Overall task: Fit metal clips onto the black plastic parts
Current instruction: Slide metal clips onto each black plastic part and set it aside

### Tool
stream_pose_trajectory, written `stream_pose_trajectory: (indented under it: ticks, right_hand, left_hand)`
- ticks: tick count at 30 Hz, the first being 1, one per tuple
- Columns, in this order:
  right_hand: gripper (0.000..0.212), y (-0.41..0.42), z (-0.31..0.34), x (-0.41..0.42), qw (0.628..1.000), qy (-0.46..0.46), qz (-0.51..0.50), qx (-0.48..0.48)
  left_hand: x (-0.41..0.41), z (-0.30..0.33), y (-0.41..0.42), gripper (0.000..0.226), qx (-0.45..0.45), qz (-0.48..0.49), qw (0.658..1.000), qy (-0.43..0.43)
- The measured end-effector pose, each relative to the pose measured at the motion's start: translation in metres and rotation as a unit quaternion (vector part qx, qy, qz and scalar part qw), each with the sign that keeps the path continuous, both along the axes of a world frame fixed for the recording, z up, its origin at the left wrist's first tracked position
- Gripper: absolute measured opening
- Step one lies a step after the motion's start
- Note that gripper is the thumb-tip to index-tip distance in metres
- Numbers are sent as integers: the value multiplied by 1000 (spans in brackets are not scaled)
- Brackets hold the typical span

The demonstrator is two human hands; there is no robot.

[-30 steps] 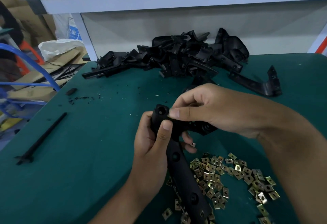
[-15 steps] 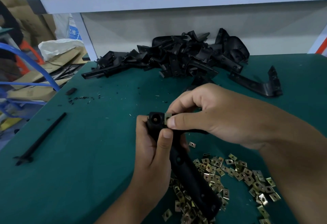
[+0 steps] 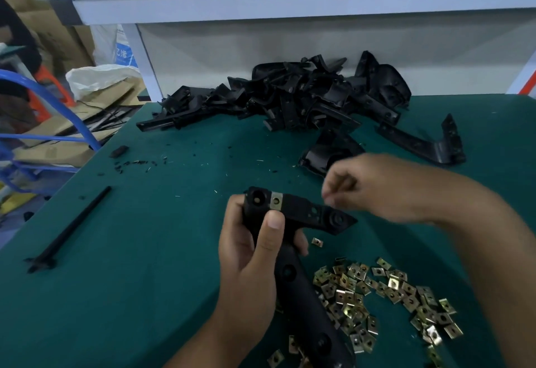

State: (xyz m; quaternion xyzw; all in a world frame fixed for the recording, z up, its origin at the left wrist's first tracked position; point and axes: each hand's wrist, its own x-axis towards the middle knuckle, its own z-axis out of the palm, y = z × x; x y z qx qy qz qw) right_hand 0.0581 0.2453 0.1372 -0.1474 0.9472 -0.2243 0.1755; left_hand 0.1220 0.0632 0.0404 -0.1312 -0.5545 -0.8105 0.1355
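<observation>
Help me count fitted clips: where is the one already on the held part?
Head view, centre: the metal clip sits on the black part's upper edge, just above the left hand's thumb.

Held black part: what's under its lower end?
The held black part, gripped by the left hand, crosses the edge of the loose metal clips on the green table. Clips show on both sides; any directly beneath are covered.
</observation>
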Motion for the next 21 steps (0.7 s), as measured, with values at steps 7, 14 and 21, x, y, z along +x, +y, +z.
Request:
stream_pose_trajectory:
  ticks: [7,14,21]
  right_hand:
    - [17,-15,-47,-6,991,-95,21,93]
    - [38,-25,-57,-9,993,-65,8,94]
    - [11,-21,-56,-10,993,-75,14,94]
  left_hand:
    - [-5,4,-2,45,48,-115,986,-110]
    - [-11,6,-5,43,94,-147,972,-155]
    - [-18,6,-9,40,165,-163,952,-200]
